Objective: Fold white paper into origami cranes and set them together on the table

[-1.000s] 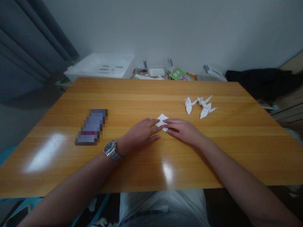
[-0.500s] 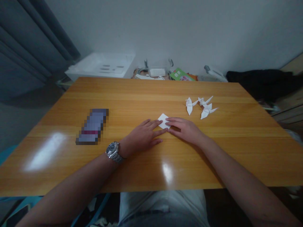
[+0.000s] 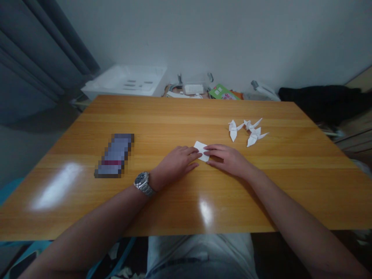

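Observation:
A small folded piece of white paper [image 3: 200, 146] lies flat on the wooden table, between my two hands. My left hand [image 3: 180, 163] reaches in from the left, its outstretched fingertips lying on the paper's left side and its thumb apart from it on the table. From the right, my right hand [image 3: 228, 158] has its fingertips on the paper and its thumb at the near corner, holding it. The hidden edges under the fingertips cannot be made out. Beyond my right hand stand several-pointed white folded paper cranes [image 3: 253, 136], grouped together.
The wooden table [image 3: 162, 116] spans the view. A phone-shaped, pixelated object [image 3: 114, 155] lies at the left. Behind the table's far edge are a white basin-like container [image 3: 124, 79], a green booklet [image 3: 222, 92] and dark cloth [image 3: 319, 99].
The paper has turned a little, its top corner shifting left. My left fingers have drawn closer together, and the left wrist has moved slightly right. My right hand has barely moved.

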`<state>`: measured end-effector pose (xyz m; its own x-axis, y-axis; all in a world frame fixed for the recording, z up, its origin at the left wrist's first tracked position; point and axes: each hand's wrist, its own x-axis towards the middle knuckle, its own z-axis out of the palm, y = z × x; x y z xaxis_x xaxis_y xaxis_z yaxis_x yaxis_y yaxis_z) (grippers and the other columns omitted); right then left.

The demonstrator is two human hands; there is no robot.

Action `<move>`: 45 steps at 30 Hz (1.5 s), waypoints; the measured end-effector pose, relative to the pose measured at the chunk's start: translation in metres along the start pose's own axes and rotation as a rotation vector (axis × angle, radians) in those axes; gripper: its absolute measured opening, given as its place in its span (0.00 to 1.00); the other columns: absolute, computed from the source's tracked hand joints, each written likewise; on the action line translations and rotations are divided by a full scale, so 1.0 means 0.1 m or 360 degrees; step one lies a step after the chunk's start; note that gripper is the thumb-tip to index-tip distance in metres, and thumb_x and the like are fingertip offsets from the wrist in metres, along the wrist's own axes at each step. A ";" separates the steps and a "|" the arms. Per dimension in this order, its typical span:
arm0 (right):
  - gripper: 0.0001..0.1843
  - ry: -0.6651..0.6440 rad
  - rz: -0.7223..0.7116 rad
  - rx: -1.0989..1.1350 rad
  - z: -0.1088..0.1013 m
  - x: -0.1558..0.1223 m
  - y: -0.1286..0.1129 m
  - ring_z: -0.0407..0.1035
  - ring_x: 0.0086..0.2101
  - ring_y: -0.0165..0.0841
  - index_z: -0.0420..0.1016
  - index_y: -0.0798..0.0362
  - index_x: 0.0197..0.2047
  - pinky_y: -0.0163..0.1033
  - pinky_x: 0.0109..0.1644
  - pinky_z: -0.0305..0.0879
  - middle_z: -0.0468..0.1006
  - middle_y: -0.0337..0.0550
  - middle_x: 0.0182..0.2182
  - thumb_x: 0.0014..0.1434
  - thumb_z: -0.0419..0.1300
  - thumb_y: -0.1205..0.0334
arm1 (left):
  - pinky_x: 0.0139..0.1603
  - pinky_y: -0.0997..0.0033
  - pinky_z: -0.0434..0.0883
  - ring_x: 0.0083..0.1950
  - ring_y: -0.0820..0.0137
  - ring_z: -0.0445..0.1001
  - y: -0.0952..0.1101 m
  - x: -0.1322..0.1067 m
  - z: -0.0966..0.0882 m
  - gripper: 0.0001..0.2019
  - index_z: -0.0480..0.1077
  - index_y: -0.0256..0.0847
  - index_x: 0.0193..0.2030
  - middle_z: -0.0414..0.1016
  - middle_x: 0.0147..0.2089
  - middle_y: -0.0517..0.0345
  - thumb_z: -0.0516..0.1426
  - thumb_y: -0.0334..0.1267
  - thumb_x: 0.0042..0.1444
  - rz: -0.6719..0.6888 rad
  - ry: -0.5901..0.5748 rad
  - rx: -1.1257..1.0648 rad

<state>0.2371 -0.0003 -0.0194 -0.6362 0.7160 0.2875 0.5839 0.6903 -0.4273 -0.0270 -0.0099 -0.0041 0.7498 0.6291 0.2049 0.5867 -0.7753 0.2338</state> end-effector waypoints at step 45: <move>0.13 0.0036 0.0071 0.0155 -0.05 0.04 -0.16 0.76 0.52 0.42 0.80 0.49 0.54 0.53 0.59 0.72 0.83 0.49 0.51 0.69 0.61 0.58 | 0.60 0.61 0.74 0.55 0.62 0.77 -0.07 0.05 0.03 0.15 0.76 0.35 0.53 0.77 0.56 0.47 0.51 0.38 0.72 -0.0199 0.0177 -0.0089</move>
<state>0.2282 -0.0081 -0.0070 -0.5986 0.7485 0.2853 0.5589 0.6454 -0.5207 -0.0261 -0.0016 -0.0077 0.6319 0.7250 0.2741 0.6528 -0.6884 0.3161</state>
